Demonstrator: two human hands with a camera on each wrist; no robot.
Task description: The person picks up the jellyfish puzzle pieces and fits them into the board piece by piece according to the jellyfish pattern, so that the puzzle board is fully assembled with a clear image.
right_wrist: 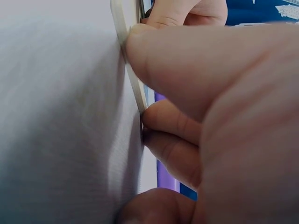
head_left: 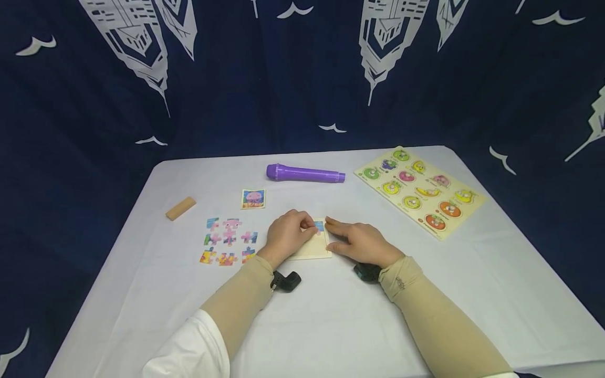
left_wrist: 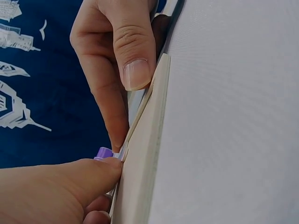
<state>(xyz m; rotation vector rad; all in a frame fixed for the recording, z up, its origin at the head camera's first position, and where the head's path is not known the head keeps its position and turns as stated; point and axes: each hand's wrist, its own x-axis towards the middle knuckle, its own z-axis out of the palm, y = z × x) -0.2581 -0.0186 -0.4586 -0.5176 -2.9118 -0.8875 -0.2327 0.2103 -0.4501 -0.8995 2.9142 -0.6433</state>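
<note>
A pale puzzle board [head_left: 309,250] lies flat between the two hands, with a blue puzzle piece [head_left: 320,226] at its top right corner. My left hand [head_left: 288,234] reaches over the board and pinches that piece's edge between thumb and forefinger. Along the right edge rests my right hand [head_left: 364,243], its thumb and extended fingers touching the rim. In the right wrist view, the thumb [right_wrist: 149,56] presses the board's edge [right_wrist: 133,86]. Several loose jigsaw pieces [head_left: 228,238] with pink and yellow prints lie left of the left hand.
A small pink-and-blue picture tile [head_left: 253,199] lies beyond the loose pieces, and a wooden block [head_left: 180,208] sits farther left. A purple microphone-shaped toy [head_left: 305,173] lies at the back. A fruit puzzle board [head_left: 420,191] occupies the back right of the white table [head_left: 331,325].
</note>
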